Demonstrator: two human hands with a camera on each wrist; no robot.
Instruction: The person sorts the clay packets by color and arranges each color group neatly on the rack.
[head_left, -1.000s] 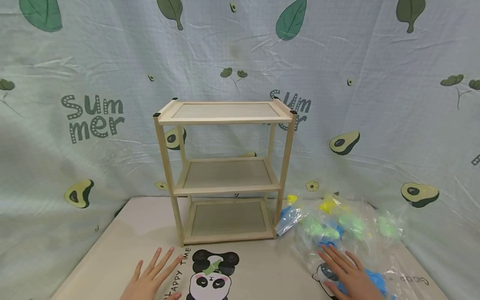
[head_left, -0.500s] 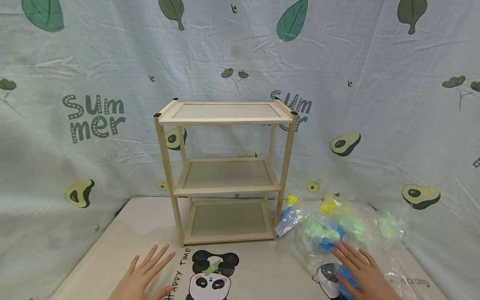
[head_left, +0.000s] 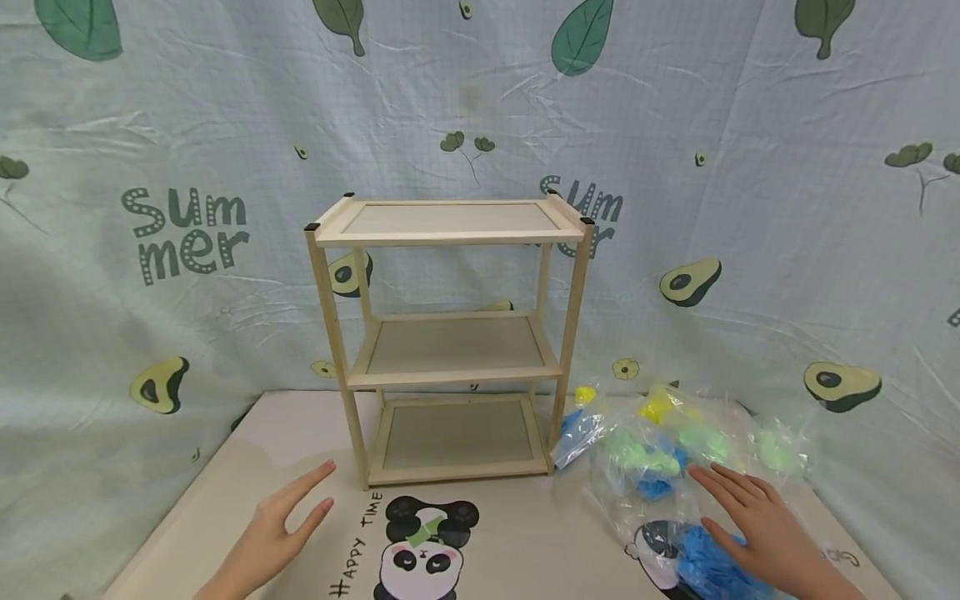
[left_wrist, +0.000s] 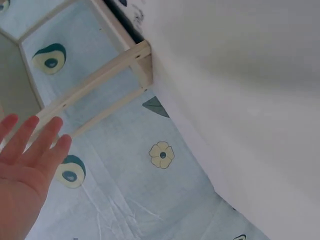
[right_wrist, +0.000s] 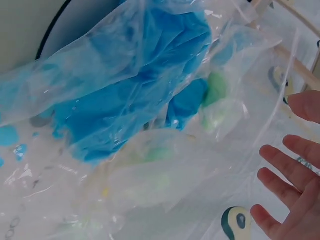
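A small three-tier wooden shelf [head_left: 453,380] with black corner caps stands upright at the middle of the table. My left hand [head_left: 266,529] hovers over the table left of the shelf's front, fingers straight and thumb apart, holding nothing; the left wrist view shows the same hand [left_wrist: 30,175] with spread fingers. On the right, clear plastic bags [head_left: 637,454] hold crumpled blue, green and yellow things whose kind I cannot tell. Over or beside these bags is my right hand [head_left: 765,525], its fingers extended. In the right wrist view, crumpled blue material [right_wrist: 135,95] shows through clear plastic.
The white table [head_left: 225,492] carries a panda print [head_left: 420,562] in front of the shelf. Behind it hangs a pale cloth [head_left: 465,108] printed with leaves, avocados and lettering. One bag [head_left: 576,437] leans close to the shelf's right front leg.
Both hands have turned from palm-down to more sideways. My left hand has shifted left and my right hand right, uncovering more of the blue material. Shelf and bags stay in place.
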